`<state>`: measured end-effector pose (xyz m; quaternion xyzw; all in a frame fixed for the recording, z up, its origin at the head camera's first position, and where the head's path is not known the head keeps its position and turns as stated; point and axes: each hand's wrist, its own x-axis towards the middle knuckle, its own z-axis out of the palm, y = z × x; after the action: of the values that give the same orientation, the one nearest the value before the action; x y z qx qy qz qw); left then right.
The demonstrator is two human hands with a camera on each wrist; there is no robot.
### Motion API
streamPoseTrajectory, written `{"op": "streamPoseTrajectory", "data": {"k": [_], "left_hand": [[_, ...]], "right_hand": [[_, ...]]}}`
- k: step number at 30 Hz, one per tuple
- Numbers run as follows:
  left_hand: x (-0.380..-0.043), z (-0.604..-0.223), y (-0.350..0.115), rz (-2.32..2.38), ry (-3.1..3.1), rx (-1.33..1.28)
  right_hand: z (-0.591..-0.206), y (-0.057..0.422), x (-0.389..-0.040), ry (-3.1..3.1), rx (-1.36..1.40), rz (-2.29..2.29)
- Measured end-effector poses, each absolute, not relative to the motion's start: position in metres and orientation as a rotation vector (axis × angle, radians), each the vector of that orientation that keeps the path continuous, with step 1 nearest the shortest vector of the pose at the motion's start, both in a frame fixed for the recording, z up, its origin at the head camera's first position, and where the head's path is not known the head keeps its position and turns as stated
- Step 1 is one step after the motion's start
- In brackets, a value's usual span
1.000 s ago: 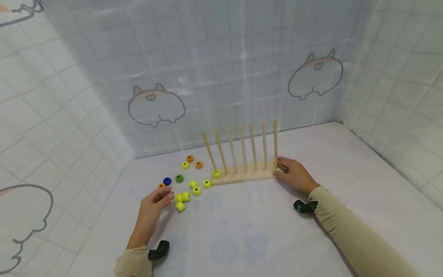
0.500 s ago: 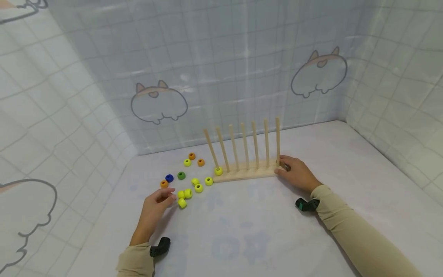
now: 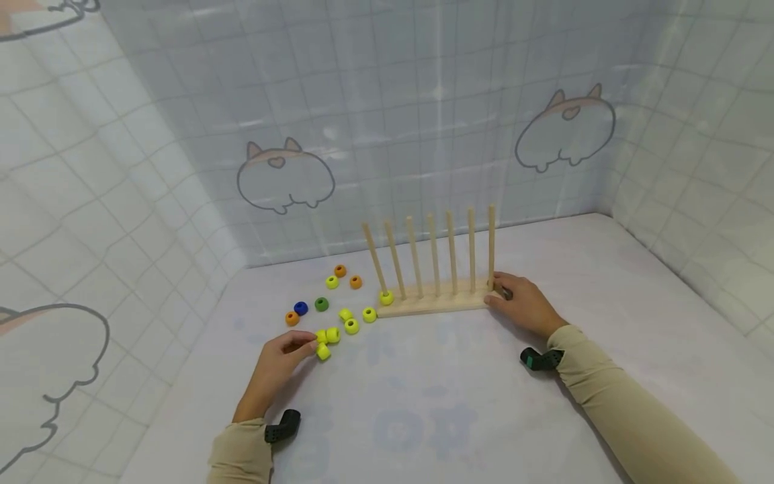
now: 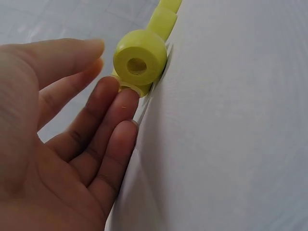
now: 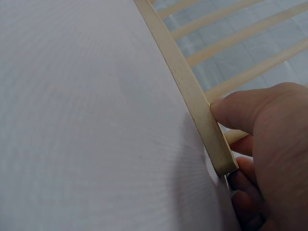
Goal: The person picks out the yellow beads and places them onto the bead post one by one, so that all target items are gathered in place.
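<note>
Left fingers (image 4: 120, 108) beside yellow beads (image 4: 139, 52), right fingers (image 3: 509, 277) gripping rack (image 3: 435, 304)

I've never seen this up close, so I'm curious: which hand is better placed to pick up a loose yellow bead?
Probably the left hand: it is right at a cluster of yellow beads. The right hand grips the wooden rack at its opposite end.

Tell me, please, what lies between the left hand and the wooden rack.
In the head view, loose yellow beads lie between left hand and rack.
</note>
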<state>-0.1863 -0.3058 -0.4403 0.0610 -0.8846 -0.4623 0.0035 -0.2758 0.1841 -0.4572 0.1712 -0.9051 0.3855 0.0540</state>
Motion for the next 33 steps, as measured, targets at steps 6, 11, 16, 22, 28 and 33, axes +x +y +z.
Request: {"op": "streamPoseTrajectory", "data": {"k": [6, 11, 16, 22, 28, 33], "left_hand": [[-0.1880, -0.4448, -0.3066, -1.358, -2.829, 0.100], [-0.1888, -0.4461, -0.3054, -1.323, -2.850, 0.069], [-0.1885, -0.4468, -0.3049, -1.299, -2.878, 0.059], [-0.1876, -0.4470, -0.3034, -1.264, -2.906, 0.072], [-0.1876, -0.4480, -0.3028, -1.216, -2.916, 0.079], [-0.1873, -0.4476, -0.3020, -1.218, -2.917, 0.087]], "right_hand": [[-0.4579, 0.1836, -0.2761, -2.745, 0.512, 1.169], [-0.4558, 0.1836, -0.2748, -2.745, 0.517, 1.167], [-0.4543, 0.1831, -0.2737, -2.750, 0.524, 1.168], [-0.4557, 0.1833, -0.2749, -2.747, 0.525, 1.171], [-0.4571, 0.1828, -0.2756, -2.734, 0.527, 1.176], [-0.4589, 0.1837, -0.2770, -2.739, 0.523, 1.176]]}}
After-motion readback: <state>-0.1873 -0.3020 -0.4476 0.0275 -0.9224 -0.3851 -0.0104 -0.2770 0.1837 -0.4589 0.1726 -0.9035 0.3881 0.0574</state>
